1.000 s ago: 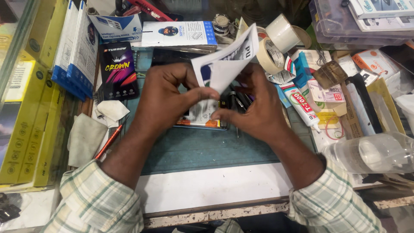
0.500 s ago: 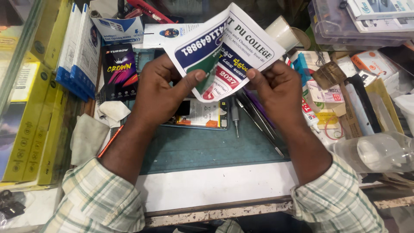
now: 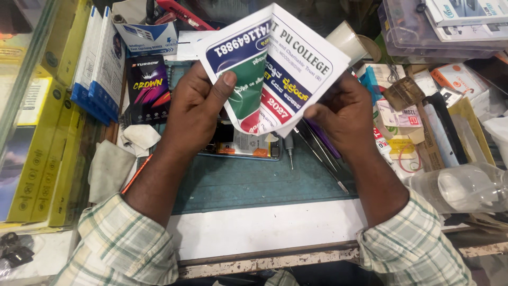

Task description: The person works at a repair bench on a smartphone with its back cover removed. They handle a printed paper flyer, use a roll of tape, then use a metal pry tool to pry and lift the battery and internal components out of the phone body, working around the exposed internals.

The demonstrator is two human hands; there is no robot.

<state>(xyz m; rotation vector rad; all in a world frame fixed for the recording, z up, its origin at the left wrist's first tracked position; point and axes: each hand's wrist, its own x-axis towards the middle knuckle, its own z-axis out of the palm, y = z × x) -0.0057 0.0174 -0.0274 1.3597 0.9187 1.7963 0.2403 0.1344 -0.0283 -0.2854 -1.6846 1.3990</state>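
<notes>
A crowded desk (image 3: 254,233) fills the space, its white front edge chipped and worn, with a green cutting mat (image 3: 248,180) laid over the middle. Yellow boxes (image 3: 37,148) stand stacked along the left side, behind a glass pane (image 3: 21,79). Clear plastic trays (image 3: 423,37) sit at the upper right. The light is even and bright.

A folded white leaflet (image 3: 275,69) banded in blue, green and red fills 12 o'clock. At 10 o'clock stand a black carton (image 3: 148,87) and blue-and-white boxes (image 3: 98,66); yellow boxes (image 3: 39,143) line 9 o'clock. Small cartons (image 3: 397,122) crowd 3 o'clock.
</notes>
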